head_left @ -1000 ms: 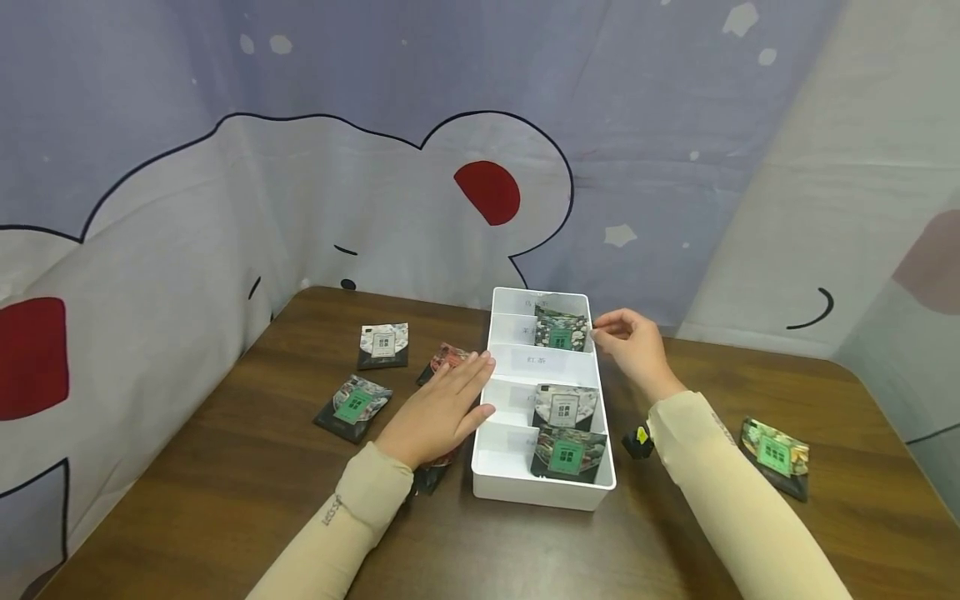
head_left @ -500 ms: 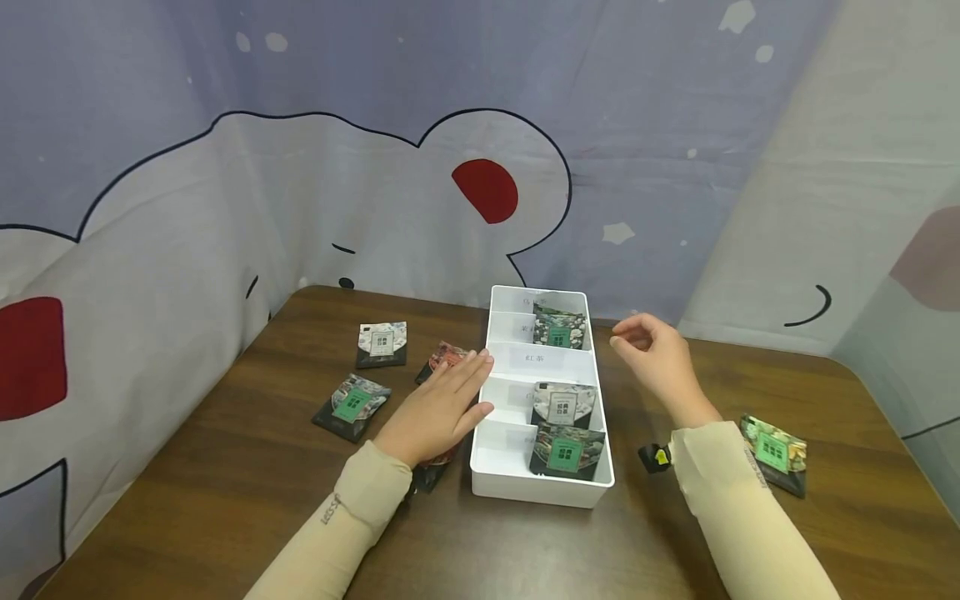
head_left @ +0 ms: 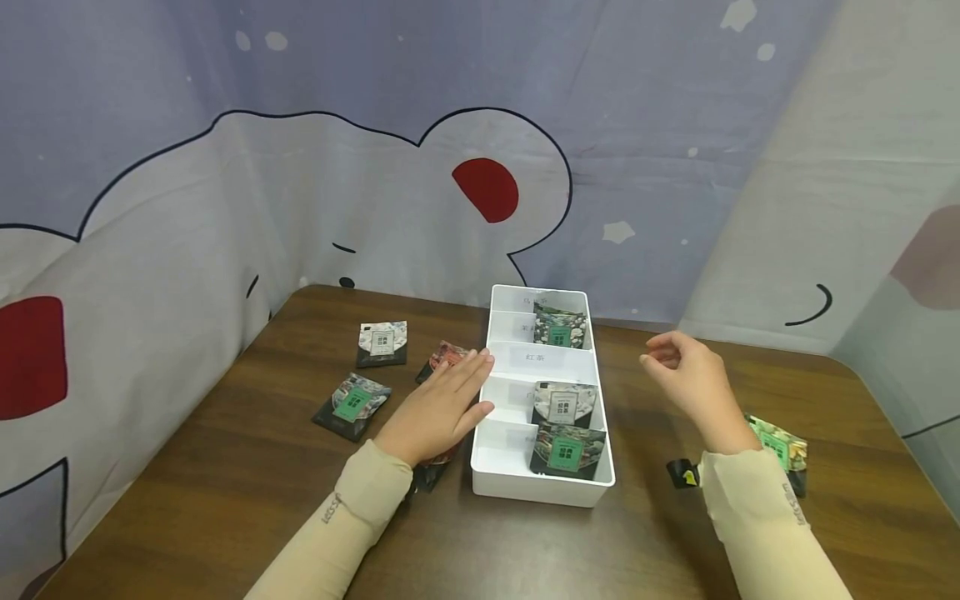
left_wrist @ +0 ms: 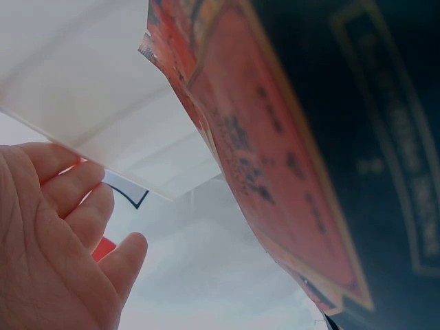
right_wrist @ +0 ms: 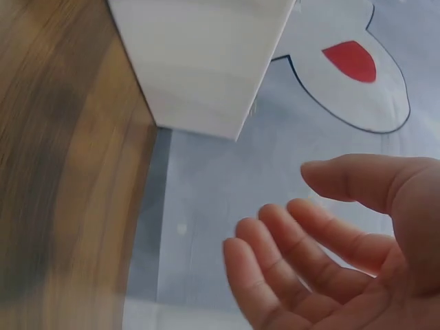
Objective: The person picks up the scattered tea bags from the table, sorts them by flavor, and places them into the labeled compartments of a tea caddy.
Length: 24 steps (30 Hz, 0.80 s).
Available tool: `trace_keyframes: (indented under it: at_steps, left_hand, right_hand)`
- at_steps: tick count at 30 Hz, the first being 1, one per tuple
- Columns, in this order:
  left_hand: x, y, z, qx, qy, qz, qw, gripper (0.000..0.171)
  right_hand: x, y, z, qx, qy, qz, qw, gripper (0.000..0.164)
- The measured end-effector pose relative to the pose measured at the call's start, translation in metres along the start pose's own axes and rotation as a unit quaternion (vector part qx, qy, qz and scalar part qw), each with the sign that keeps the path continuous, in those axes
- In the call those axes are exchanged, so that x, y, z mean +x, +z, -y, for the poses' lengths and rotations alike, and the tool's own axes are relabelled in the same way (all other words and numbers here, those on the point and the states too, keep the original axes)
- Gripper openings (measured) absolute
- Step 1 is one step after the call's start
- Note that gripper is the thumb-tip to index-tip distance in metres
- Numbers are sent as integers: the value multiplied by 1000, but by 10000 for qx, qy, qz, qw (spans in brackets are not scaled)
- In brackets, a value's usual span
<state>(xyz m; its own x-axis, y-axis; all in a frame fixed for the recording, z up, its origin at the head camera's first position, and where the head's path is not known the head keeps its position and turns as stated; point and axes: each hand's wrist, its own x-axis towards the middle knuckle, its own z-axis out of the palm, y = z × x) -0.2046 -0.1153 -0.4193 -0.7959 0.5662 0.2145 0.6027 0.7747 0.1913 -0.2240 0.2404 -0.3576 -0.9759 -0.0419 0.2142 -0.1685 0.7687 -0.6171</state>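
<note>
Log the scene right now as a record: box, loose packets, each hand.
Box: white box, divided crosswise
Front compartment: green-label packet
Second compartment: white-label packet
Third compartment: no packet visible
Far end: at least one flowered packet
Left of box: loose white packet, loose green packet, red packet partly covered
Right of box: yellow-green packet, partly hidden
Left hand: fingers straight, at box's left rim
Right hand: off the box, holding nothing

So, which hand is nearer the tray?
Left: the left hand is at the left edge of the tray; the right hand is apart from it, off to the right.
</note>
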Motion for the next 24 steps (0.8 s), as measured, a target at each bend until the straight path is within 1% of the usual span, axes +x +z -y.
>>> trace_keyframes:
  at_steps: [5,9,15,20,24]
  left_hand:
    - [0,0,0,7,-37,37,10000,66]
    - [0,0,0,8,-55,56,10000,67]
    - [0,-1,-1,-7,-49,68,10000,66]
    - [0,-1,-1,22,-47,62,10000,66]
    - [0,-1,-2,12,-33,40,10000,66]
  right_hand:
    - [-7,-11,-14,-264,256,245,9990,41]
    - [-12,-21,-25,-501,615,542,9954,53]
    - [-20,-38,-38,-747,1144,993,9856,65]
    - [-24,-51,-49,-882,1478,1285,9767,72]
    - [-26,-60,-59,-1012,1769,1430,9685,78]
